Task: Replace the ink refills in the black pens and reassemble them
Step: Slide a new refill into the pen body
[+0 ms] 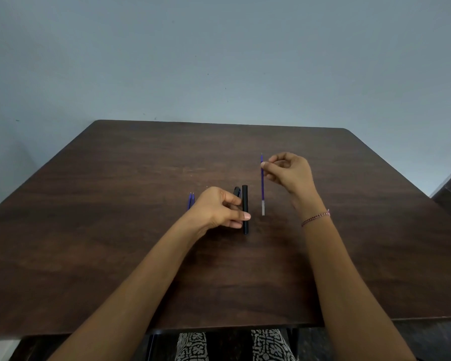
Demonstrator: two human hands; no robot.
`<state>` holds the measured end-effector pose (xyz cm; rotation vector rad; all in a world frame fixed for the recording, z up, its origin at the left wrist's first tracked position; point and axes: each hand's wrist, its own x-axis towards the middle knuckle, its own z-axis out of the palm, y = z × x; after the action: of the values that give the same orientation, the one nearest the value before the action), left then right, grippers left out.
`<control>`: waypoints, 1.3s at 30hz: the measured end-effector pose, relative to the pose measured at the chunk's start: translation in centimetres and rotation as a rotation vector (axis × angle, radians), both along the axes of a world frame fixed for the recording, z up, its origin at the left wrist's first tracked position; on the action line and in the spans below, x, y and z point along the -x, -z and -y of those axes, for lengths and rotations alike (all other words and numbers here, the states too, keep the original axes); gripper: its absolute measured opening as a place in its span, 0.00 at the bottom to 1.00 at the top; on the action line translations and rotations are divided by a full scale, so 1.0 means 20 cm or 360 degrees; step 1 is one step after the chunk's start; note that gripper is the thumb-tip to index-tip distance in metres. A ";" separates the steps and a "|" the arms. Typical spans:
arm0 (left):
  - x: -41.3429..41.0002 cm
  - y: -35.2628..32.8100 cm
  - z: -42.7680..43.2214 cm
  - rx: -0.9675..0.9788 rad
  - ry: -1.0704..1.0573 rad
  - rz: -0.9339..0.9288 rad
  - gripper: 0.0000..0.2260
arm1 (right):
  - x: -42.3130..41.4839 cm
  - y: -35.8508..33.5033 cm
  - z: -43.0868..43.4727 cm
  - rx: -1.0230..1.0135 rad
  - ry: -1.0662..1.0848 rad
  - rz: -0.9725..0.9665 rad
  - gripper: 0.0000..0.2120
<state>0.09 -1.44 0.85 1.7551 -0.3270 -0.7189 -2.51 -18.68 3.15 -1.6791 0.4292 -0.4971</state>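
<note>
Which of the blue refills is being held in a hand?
The refill pinched near its tip by the right hand, right of the black pen barrel. The other two refills lie together on the table, left of the left hand.

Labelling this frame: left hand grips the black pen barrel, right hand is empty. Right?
Not quite. The head view shows the right hand is not empty: it pinches a blue refill. The left hand does grip the black pen barrel.
</note>
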 end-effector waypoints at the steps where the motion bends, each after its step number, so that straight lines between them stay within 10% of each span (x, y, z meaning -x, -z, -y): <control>1: 0.00 0.00 0.00 -0.0017 0.0021 0.0008 0.26 | 0.00 0.00 0.00 -0.0096 0.0025 0.0089 0.07; 14: 0.03 0.01 0.01 -0.0116 0.0218 0.0007 0.25 | -0.02 0.00 -0.04 -0.0555 0.0430 0.0663 0.10; 39: 0.04 -0.01 0.01 -0.0132 0.0252 0.0033 0.26 | -0.01 0.00 -0.05 -0.0556 0.0314 0.0655 0.10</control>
<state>-0.73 -1.60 1.08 1.8306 -0.4598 -0.8379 -2.21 -17.60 3.20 -1.1670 0.3544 -0.8423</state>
